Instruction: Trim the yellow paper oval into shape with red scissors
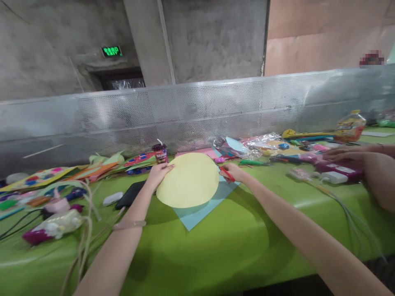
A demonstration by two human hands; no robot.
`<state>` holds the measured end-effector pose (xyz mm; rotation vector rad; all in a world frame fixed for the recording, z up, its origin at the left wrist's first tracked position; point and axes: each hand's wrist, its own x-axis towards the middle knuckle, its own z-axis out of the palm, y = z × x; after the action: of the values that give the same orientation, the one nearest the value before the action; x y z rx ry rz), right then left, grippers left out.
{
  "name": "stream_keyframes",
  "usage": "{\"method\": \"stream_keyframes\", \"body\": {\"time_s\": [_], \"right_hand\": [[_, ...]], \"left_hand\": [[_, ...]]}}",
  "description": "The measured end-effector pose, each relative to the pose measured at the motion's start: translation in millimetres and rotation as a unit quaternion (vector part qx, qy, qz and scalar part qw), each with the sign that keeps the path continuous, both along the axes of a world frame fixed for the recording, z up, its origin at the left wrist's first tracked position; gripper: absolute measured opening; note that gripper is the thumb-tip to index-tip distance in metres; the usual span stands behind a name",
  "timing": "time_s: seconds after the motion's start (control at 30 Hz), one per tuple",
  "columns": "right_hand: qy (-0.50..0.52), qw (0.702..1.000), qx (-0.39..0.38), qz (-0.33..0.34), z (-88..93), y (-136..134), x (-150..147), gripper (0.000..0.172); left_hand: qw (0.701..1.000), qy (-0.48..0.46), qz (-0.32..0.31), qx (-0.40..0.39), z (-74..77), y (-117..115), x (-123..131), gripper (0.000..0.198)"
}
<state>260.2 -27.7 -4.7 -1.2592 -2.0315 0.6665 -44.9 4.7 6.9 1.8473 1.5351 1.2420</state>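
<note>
A large rounded sheet of pale yellow paper [188, 181] is held up above the table. My left hand [159, 174] pinches its upper left edge, thumb on the near face. At the paper's right edge, my right hand [233, 172] is closed round red-handled scissors [227, 174]. The scissor blades are mostly hidden and reach toward the paper's rim. Beneath the yellow paper lies a light blue sheet [197, 216], one corner pointing at me. Behind my left hand stands a dark purple drink cup [160, 153] with a straw.
A black phone [131, 195] and a white oval case [112, 199] lie left of my left arm. Craft pieces and cables crowd the far left. Another person's hands [352, 158] rest at right, near a purple box [339, 172]. A perforated metal panel [197, 115] closes the back.
</note>
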Motion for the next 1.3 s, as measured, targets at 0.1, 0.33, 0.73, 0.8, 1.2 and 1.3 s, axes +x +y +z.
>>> {"method": "stream_keyframes", "body": {"time_s": [0.1,0.33,0.73,0.8,1.2,1.3], "right_hand": [[-0.003,1.000,0.003,-0.005,0.9,-0.7,-0.1,0.018],[-0.036,0.999,0.014,-0.010,2.0,-0.7,0.8,0.019],[-0.066,0.998,0.008,-0.021,1.3,1.3,2.6,0.020],[-0.068,0.997,0.008,-0.023,0.5,2.2,2.5,0.021],[-0.019,0.999,0.019,-0.021,1.2,3.2,4.3,0.022],[-0.018,1.000,0.010,-0.012,-0.8,4.4,4.8,0.020]], "left_hand": [[1.000,-0.001,0.004,0.000,-0.2,0.1,-0.4,0.046],[1.000,-0.005,0.014,0.002,-1.4,2.2,-2.4,0.050],[1.000,-0.008,0.016,-0.005,-1.8,3.3,-4.4,0.049],[1.000,-0.009,0.013,-0.005,-2.2,3.5,-5.0,0.048],[1.000,-0.002,0.009,-0.010,-0.1,0.7,-4.0,0.045],[1.000,-0.001,0.000,-0.016,1.0,-1.2,-2.5,0.044]]}}
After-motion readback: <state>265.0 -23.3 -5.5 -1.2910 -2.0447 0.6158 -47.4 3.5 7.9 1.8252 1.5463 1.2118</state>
